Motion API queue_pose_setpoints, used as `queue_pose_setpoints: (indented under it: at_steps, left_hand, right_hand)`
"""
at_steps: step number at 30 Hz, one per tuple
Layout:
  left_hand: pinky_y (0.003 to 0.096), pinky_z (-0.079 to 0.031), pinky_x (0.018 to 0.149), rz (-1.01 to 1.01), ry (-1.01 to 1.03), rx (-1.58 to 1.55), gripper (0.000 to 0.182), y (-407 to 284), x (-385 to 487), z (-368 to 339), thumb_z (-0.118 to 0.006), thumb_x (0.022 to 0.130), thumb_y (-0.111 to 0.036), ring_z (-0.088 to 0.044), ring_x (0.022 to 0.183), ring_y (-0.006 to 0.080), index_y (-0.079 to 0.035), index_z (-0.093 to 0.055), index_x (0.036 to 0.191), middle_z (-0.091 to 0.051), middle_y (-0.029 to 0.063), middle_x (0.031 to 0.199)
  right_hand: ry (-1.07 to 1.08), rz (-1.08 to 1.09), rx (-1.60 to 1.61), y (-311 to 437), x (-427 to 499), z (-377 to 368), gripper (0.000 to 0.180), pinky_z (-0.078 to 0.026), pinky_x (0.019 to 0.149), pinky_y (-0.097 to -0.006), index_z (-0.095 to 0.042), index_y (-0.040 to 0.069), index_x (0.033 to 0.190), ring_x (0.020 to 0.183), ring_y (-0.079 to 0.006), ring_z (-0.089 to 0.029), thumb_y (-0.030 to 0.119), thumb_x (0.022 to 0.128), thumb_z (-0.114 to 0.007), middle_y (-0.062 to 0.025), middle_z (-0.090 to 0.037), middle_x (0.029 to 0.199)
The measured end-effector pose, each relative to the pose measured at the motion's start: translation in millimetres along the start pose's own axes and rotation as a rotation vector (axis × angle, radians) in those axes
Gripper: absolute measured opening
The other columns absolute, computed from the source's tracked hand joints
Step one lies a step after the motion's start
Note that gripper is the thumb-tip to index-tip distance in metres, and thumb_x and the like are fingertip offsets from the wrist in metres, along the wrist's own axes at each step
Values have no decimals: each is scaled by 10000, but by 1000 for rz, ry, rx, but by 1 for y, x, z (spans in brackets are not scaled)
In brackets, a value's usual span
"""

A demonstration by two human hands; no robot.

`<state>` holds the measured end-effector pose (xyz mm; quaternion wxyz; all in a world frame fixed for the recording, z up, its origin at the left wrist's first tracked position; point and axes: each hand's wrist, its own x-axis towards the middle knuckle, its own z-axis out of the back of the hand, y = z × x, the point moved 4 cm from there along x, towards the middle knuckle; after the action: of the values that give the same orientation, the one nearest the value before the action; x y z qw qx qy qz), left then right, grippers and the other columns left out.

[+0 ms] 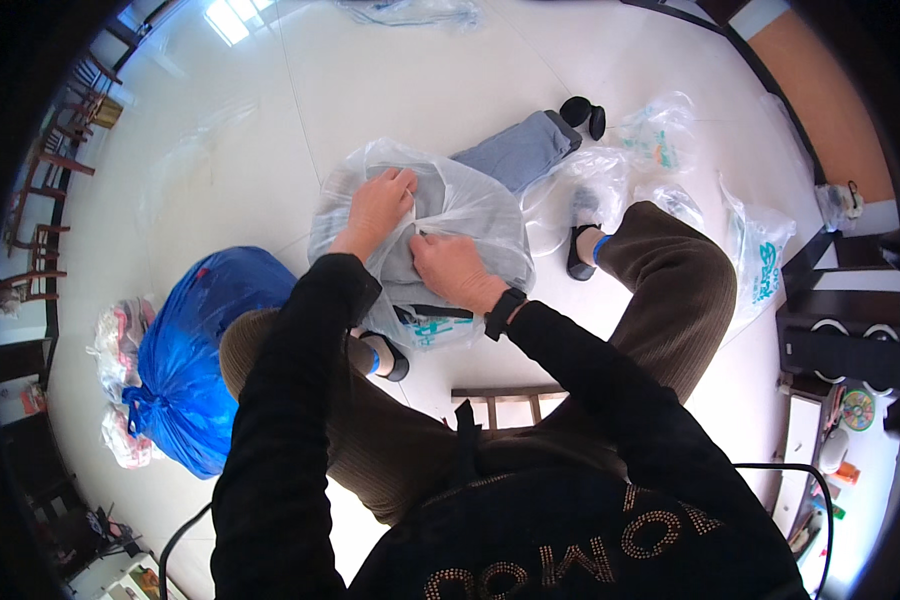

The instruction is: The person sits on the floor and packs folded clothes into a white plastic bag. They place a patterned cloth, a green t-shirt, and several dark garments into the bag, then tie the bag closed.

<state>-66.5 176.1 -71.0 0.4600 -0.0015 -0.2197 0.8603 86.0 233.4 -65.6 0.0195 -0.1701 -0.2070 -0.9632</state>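
Between my feet a clear plastic bag [487,225] with green print stands on the floor, stuffed with grey folded cloth [397,262]. My left hand [381,204] pinches the gathered plastic near the top of the bag. Close beside it, my right hand [454,270] has its thumb and fingers closed on the plastic too, a few centimetres nearer to me. A black watch or band [505,311] is on my right wrist. Just past the bag, folded blue-grey trousers [521,150] lie on the tiles, their near end hidden by the bag.
A knotted blue plastic bag [202,360] bulges at my left, with smaller filled bags [120,349] behind it. Loose clear bags [660,135] lie right of the trousers, near black round objects [581,114]. Another printed bag [761,247] stands farther right. Wooden chairs [45,195] line the left wall.
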Motion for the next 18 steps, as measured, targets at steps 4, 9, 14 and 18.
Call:
queue_pose_setpoints:
  at_steps: [4,9,14,18]
  left_hand:
    - [471,-500,697,69,-77,-102,89,1,-5,1,-561,870,-156,-641,811,348,-129,-600,945,-652,92,917]
    - [413,-504,688,256,-50,-339,126,13,-14,-5,-588,876,-206,-659,774,290,-122,-634,957,-683,92,867]
    - [290,-511,703,325,-22,-533,161,20,-11,-14,-579,903,-127,-652,768,137,-36,-645,1017,-685,57,829]
    - [267,-504,722,437,14,-978,147,20,-13,-19,-605,892,-105,-638,779,130,-3,-655,985,-686,48,845]
  right_hand:
    - [-53,-130,46,-12,10,16,150,-515,631,-465,-519,66,904,765,-353,-647,207,919,-566,-135,-625,829]
    - [-252,-254,262,-14,17,15,155,-499,656,-460,-501,54,963,819,-368,-634,199,953,-555,-164,-606,872]
    - [-469,-382,465,-17,10,2,139,-476,618,-404,-516,28,976,740,-308,-629,125,929,-604,-145,-605,835]
    - [-475,-494,758,-20,15,-6,104,-469,558,-314,-528,22,947,609,-170,-604,101,942,-595,-101,-647,776]
